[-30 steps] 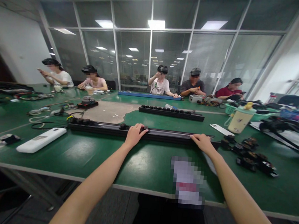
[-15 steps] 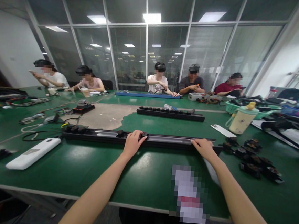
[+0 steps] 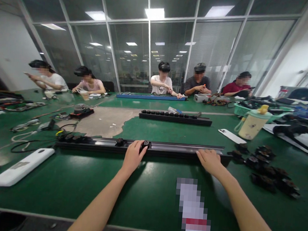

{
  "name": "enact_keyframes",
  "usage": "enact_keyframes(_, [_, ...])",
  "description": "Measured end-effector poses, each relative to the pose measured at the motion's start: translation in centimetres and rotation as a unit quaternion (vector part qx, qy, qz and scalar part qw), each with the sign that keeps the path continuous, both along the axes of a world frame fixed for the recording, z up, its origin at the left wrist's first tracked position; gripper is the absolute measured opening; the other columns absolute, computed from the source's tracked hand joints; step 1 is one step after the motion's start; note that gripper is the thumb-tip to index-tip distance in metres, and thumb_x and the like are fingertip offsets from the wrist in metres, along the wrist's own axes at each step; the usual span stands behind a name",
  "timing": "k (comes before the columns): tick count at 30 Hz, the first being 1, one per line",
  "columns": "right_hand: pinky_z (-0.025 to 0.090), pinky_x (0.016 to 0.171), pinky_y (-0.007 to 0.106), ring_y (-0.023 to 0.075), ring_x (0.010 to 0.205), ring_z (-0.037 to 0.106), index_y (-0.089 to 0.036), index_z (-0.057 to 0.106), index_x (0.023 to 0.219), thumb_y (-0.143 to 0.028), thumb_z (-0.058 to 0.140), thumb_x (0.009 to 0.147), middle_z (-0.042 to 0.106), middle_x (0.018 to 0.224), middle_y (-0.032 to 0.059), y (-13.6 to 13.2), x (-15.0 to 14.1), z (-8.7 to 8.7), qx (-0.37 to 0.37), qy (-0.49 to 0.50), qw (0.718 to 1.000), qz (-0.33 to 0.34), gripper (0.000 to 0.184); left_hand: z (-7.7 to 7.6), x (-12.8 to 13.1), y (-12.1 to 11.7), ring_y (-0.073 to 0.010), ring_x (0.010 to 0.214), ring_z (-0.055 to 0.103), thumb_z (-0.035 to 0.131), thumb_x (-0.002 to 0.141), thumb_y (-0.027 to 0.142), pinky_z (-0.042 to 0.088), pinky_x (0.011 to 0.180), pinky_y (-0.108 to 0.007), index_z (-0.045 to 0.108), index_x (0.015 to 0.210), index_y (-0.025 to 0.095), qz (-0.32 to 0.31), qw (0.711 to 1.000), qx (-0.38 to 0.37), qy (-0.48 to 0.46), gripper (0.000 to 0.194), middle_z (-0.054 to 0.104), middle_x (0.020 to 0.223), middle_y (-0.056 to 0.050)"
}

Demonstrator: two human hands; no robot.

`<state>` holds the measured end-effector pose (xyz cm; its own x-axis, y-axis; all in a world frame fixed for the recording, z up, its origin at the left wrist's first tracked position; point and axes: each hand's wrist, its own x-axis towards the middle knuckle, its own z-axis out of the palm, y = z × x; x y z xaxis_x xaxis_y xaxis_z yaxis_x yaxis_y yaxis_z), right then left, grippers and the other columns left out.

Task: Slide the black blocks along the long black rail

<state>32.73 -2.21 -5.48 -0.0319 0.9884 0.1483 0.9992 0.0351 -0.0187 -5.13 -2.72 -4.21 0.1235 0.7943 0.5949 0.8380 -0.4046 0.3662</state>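
Observation:
A long black track rail [image 3: 174,154] lies across the table in front of me, with a shiny strip along its top channel. My left hand [image 3: 134,156] is closed around a small black block [image 3: 146,144] seated in the rail near its middle. Just left of it sits another black block [image 3: 119,142], and several more stand near the rail's left end. Toward the right end, my right hand [image 3: 209,160] grips the rail, its fingertips along the top edge; the far side of that grip is hidden.
A shorter black rail [image 3: 175,118] filled with blocks lies beyond. Loose black blocks [image 3: 268,170] cluster at right, near a white phone [image 3: 232,136] and a yellow cup [image 3: 254,125]. A white device [image 3: 23,167] lies at left. Co-workers sit across the green table [image 3: 84,192].
My view has moved slightly down and closer to the rail. Both hands keep their places on it. Across the table, a person's raised hand has come down toward the blue rail.

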Motion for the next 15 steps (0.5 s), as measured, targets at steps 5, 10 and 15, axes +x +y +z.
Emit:
enact_keyframes(5, [0.047, 0.09, 0.045, 0.0333, 0.105, 0.064, -0.029, 0.074, 0.128, -0.038, 0.04, 0.104, 0.073, 0.11, 0.0156, 0.5, 1.1, -0.8, 0.021, 0.011, 0.999, 0.032, 0.043, 0.0, 0.1, -0.2, -0.0277, 0.12, 0.064, 0.049, 0.103, 0.038, 0.048, 0.11, -0.046, 0.064, 0.129, 0.022, -0.005, 1.0, -0.009, -0.005, 0.035, 0.068, 0.127, -0.013])
enact_keyframes(10, [0.047, 0.089, 0.043, 0.0309, 0.093, 0.066, -0.027, 0.073, 0.132, -0.034, 0.043, 0.102, 0.073, 0.099, 0.0134, 1.0, 2.4, -1.4, 0.03, 0.038, 0.995, 0.086, 0.043, 0.1, 0.4, -0.3, -0.028, 0.12, 0.063, 0.05, 0.103, 0.036, 0.048, 0.109, -0.046, 0.064, 0.131, 0.019, -0.006, 1.0, -0.014, -0.007, 0.036, 0.068, 0.128, -0.014])
enact_keyframes(15, [0.047, 0.089, 0.045, 0.0318, 0.092, 0.066, -0.026, 0.073, 0.133, -0.032, 0.042, 0.1, 0.073, 0.095, 0.0135, 1.3, 3.2, -2.2, 0.045, 0.054, 0.992, 0.108, 0.045, 0.3, 0.6, -0.7, -0.0272, 0.122, 0.063, 0.049, 0.103, 0.035, 0.047, 0.109, -0.046, 0.062, 0.133, 0.022, -0.013, 1.0, -0.012, 0.004, 0.035, 0.068, 0.128, -0.012])
